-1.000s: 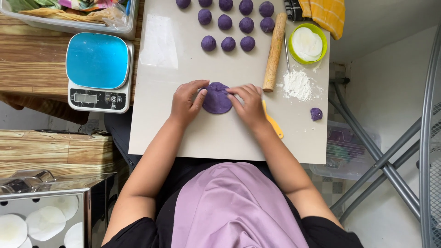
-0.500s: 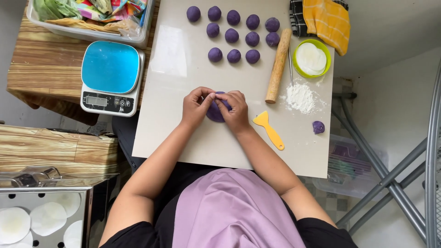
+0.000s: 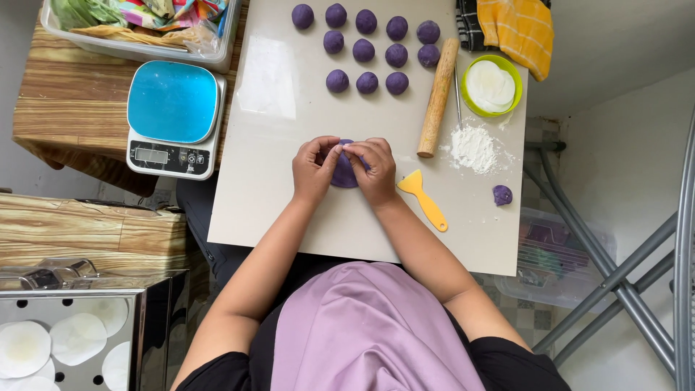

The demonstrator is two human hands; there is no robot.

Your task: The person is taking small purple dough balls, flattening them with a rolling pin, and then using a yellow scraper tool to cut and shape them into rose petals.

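A flat piece of purple dough lies on the pale work board. My left hand and my right hand both pinch its far edge, fingertips meeting over the middle, so most of the dough is hidden. Several purple dough balls sit in rows at the far end of the board. A wooden rolling pin lies to the right of my hands, and a yellow scraper lies just beside my right wrist.
A blue-topped kitchen scale stands left of the board. A green bowl, a flour heap and a small purple dough bit are at the right. A steamer tray with white paper rounds is at bottom left.
My hands were flat at either side of the dough disc; they have closed in and now pinch its edges together over the middle. The view has shifted slightly.
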